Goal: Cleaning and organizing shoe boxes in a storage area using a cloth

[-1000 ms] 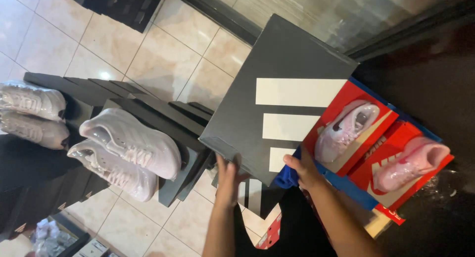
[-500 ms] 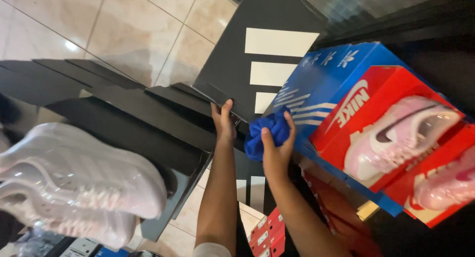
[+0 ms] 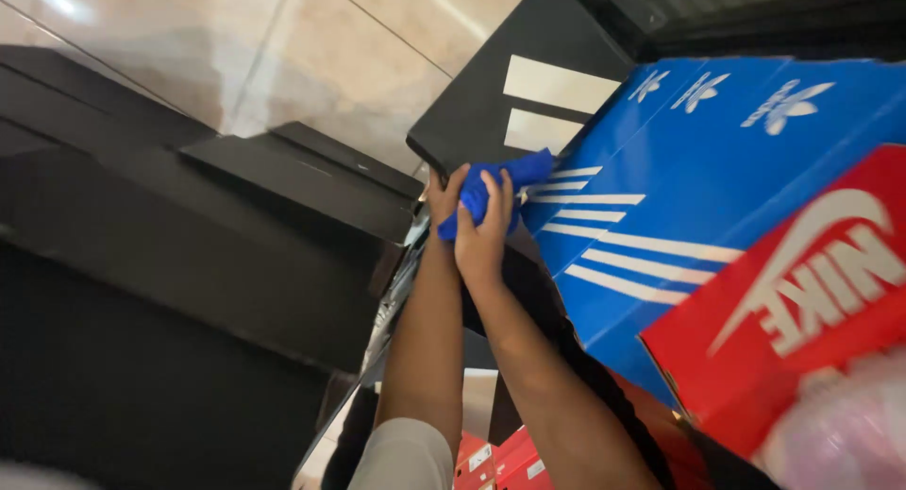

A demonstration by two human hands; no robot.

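Blue cloth (image 3: 491,190) is bunched at the near-left corner of the blue shoebox (image 3: 717,216), right hand (image 3: 483,233) clamped on it. Left hand (image 3: 442,199) touches beside it, grip unclear. Advise firm, even pressure along the box's edge.

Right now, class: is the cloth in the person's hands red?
No: the cloth gripped between both hands is blue, held against the edge of the blue box.

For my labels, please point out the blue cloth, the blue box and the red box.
blue cloth (image 3: 522,172), head view, bare upper corner.
blue box (image 3: 717,160), head view, middle of its top.
red box (image 3: 802,301), head view, printed side.
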